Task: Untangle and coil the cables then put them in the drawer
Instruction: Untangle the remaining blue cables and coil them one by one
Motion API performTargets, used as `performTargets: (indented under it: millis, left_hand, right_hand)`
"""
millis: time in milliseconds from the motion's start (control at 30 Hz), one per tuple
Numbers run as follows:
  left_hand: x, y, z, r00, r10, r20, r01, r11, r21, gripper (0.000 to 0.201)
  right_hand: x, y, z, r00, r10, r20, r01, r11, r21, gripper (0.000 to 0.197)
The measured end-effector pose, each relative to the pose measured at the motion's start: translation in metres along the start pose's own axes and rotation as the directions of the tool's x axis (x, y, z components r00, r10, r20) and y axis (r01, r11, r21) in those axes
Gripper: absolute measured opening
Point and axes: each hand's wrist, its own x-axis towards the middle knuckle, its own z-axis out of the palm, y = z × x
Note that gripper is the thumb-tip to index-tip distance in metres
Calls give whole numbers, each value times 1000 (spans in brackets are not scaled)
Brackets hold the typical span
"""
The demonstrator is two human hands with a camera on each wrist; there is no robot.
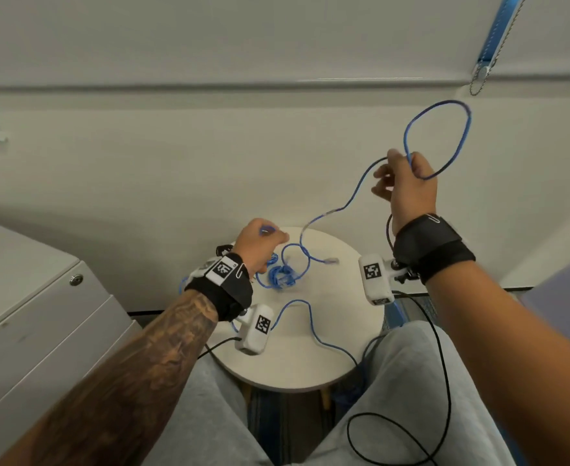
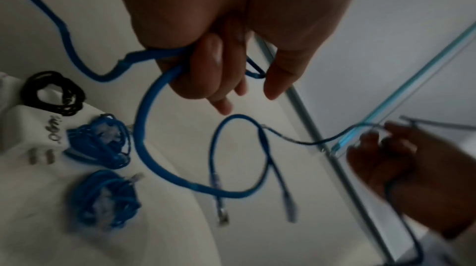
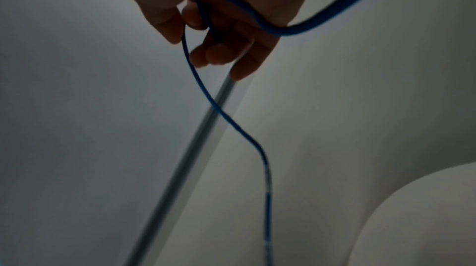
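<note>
Since it's thin and floppy, the blue cable [image 1: 324, 216] weighs next to nothing, springs back into kinks and snags on itself, so I'd hold it on the jacket near where each loop closes, not by the clear plug [image 1: 331, 261] lying mid-frame on the round white table [image 1: 327, 358].

The right hand [image 1: 406, 183], up in the right of the head view, has thumb and fingers pinched on the cable with one loop standing above it. The left hand [image 1: 256, 247], low at centre over the table, has its fingers curled around another stretch of it.

Slack trails across the table and off the near edge. Two coiled blue bundles [image 2: 103, 142] sit at lower left of the left wrist view, beside a black coil [image 2: 55, 93].
</note>
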Motion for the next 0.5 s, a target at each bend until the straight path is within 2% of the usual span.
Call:
performTargets:
  millis: [33, 100, 167, 233, 267, 333, 400, 433, 500]
  left_hand:
    - [-1, -6, 4, 1000, -5, 23, 3, 998, 68, 23]
    - [-4, -13, 12, 989, 9, 148, -29, 991, 130, 32]
    - [-6, -20, 19, 962, 36, 270, -82, 983, 163, 24]
    - [-6, -23, 21, 958, 42, 285, -99, 978, 186, 18]
    - [-5, -23, 21, 963, 22, 267, -62, 988, 140, 19]
    - [-2, -23, 17, 974, -36, 223, 51, 997, -60, 20]
    - [2, -22, 9, 984, -59, 169, 102, 960, -262, 12]
    - [3, -21, 6, 987, -60, 146, 103, 943, -316, 11]
    - [5, -19, 5, 989, -62, 137, 106, 931, -349, 17]
  right_hand:
    - [1, -3, 1, 1000, -5, 12, 5, 1000, 30, 25]
    - [0, -8, 4, 999, 10, 53, -16, 993, 118, 22]
    - [0, -13, 9, 993, 77, 86, -96, 962, 257, 17]
    - [4, -17, 9, 974, 198, 113, -227, 873, 431, 15]
    - [6, -18, 7, 962, 246, 118, -272, 844, 462, 16]
    - [10, -15, 1, 962, 247, 113, -271, 910, 315, 23]
    - [10, -5, -5, 966, 189, 177, -190, 982, -12, 22]
    - [6, 1, -8, 950, 193, 245, -157, 975, -156, 17]
    - [-3, 10, -9, 893, 255, 372, -135, 938, -319, 7]
